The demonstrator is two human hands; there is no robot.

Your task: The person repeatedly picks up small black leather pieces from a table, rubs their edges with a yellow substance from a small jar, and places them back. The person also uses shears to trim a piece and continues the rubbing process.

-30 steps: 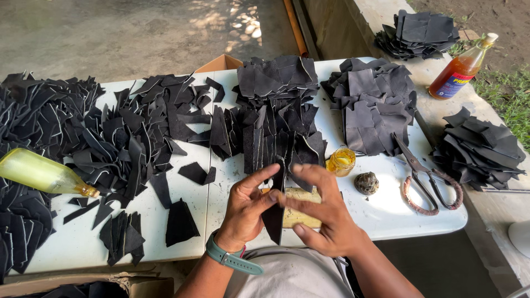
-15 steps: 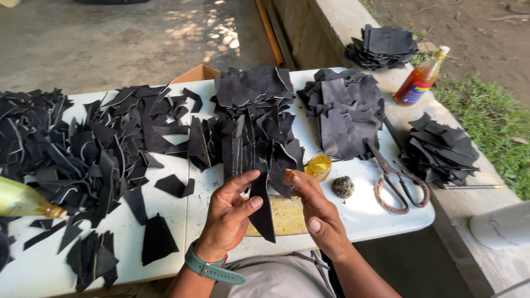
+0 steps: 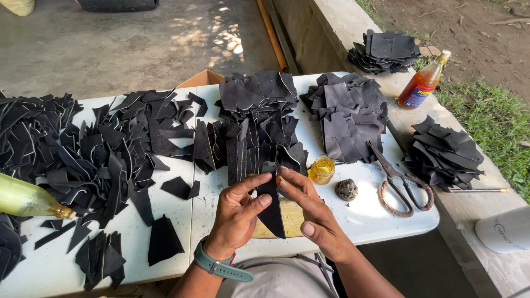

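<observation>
Both my hands hold one long, pointed black leather piece (image 3: 272, 209) upright over a small wooden board (image 3: 291, 218) at the white table's (image 3: 375, 212) near edge. My left hand (image 3: 236, 216), with a teal wristband, pinches its left side. My right hand (image 3: 310, 214) grips its right side, fingertip at the top. Just behind stands a pile of black folded pieces (image 3: 259, 132).
Heaps of black scraps (image 3: 94, 149) cover the table's left; another stack (image 3: 348, 113) lies at the right. A small yellow jar (image 3: 322, 170), a round lump (image 3: 346, 189), scissors (image 3: 403, 185), an orange bottle (image 3: 421, 83), a greenish bottle (image 3: 27, 200) and more stacks (image 3: 444, 152) on the concrete ledge.
The camera view has shifted and come closer. My hands lifted the black piece from flat on the board and now hold it upright between them.
</observation>
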